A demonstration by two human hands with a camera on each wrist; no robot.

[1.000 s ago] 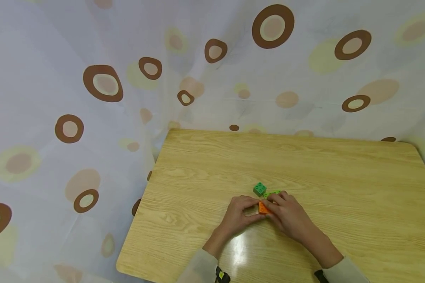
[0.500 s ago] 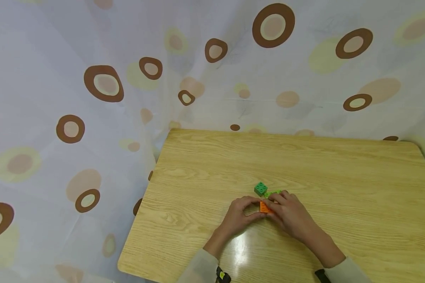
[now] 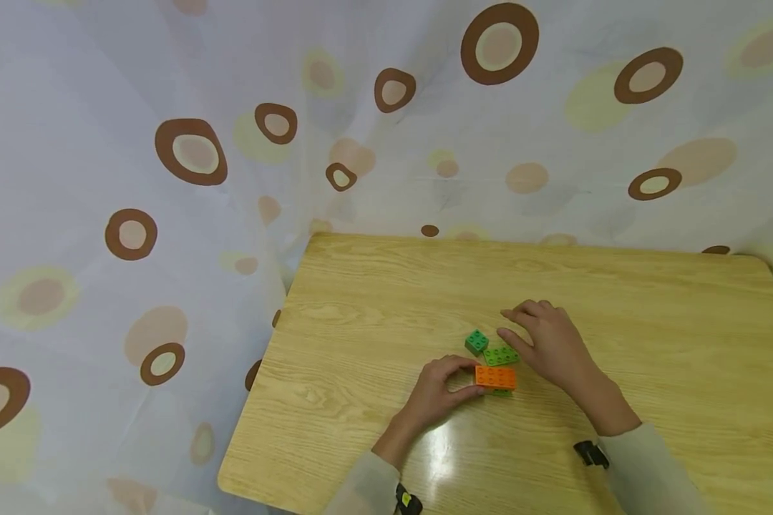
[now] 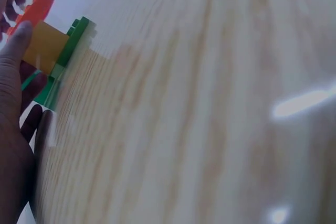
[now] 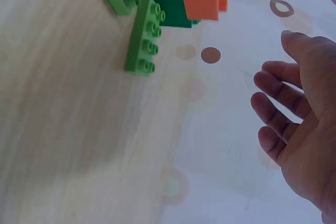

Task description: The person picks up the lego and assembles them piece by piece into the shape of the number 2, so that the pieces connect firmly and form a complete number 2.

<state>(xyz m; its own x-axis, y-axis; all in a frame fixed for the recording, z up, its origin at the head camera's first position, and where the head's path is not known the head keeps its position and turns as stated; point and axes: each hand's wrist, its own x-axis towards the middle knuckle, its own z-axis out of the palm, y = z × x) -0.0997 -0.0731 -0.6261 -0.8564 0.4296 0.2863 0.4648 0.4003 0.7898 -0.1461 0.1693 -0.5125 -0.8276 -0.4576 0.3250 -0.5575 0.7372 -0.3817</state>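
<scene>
My left hand [image 3: 433, 390] pinches a small stack of toy building bricks between thumb and fingers, at its left end. On top of that stack is an orange brick [image 3: 496, 376]; beneath it the left wrist view has a yellow brick [image 4: 46, 46], with a green one lowest. My right hand [image 3: 550, 347] holds nothing and is lifted just right of a light green brick [image 3: 502, 355], fingers loosely bent and apart from the bricks. Behind the stack, the light green brick lies close to a darker green square brick [image 3: 477, 342].
The wood-grain table [image 3: 373, 307] stretches out around the bricks, farther to the right than to the left. A white curtain [image 3: 232, 86] with brown rings hangs along its back and left sides. Each wrist wears a dark strap [image 3: 591, 454].
My right hand has let go of the orange brick and moved up and to the right, uncovering it and the light green brick. The left hand keeps its place on the stack.
</scene>
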